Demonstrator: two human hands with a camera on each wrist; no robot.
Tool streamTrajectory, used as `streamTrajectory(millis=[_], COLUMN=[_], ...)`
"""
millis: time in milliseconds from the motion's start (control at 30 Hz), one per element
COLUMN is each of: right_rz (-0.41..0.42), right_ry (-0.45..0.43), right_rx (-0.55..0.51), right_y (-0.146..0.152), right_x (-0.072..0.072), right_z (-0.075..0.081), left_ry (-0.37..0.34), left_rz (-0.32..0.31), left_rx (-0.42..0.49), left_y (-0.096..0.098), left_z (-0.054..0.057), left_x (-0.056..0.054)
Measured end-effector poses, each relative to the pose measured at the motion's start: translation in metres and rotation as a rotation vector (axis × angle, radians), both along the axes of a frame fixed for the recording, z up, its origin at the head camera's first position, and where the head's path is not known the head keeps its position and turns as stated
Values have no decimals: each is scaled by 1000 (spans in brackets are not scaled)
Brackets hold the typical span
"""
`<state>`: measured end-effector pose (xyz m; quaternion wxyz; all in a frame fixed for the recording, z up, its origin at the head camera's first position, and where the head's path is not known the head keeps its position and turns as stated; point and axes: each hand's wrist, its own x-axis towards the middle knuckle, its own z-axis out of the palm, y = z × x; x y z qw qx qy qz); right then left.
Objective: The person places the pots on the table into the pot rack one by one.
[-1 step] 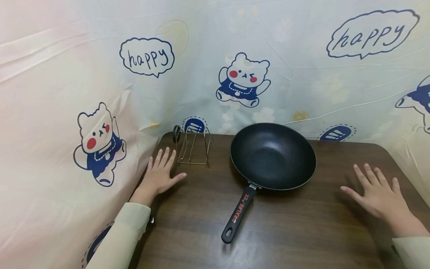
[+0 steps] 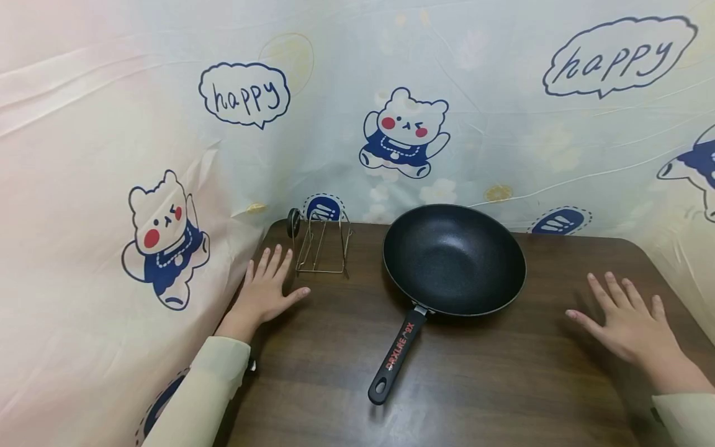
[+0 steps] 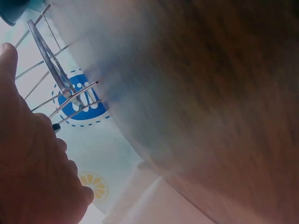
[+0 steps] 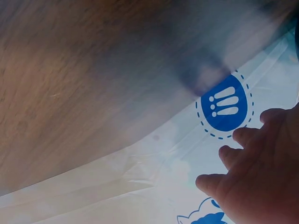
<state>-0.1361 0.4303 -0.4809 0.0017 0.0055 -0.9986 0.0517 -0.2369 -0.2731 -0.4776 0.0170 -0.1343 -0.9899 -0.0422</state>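
Note:
A black wok [image 2: 452,261] rests on the table, its long black handle [image 2: 396,357] with red lettering angled toward the front left. Left of the wok, near the back edge, stands a thin metal wire rack [image 2: 321,248] with a dark round part [image 2: 293,222] at its left side. My left hand [image 2: 262,295] is just in front of the rack, fingers spread and straight, holding nothing. My right hand [image 2: 634,323] is over the table's right side, also spread and holding nothing, apart from the wok. The left wrist view shows the rack's wires [image 3: 56,70] beyond that hand.
The brown wooden table [image 2: 491,391] has rounded back corners. A pale printed curtain [image 2: 486,74] with cartoon bears hangs close behind it and along both sides. At the left it comes right up to my left forearm.

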Motion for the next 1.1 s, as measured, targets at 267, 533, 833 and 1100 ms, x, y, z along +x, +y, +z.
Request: streamTrajectory(millis=[267, 533, 833, 1100], right_rz=[-8, 28, 72, 159], right_ry=[-5, 57, 132, 176], right_rx=[14, 40, 81, 100], right_y=[1, -6, -27, -57], right_x=[0, 1, 10, 25], right_z=[1, 15, 42, 62], left_ry=[11, 42, 66, 96], left_rz=[2, -18, -38, -100], left_rx=[-32, -31, -51, -64], left_y=[-4, -2, 7, 27], left_z=[-1, 9, 32, 43], left_x=[0, 4, 14, 28])
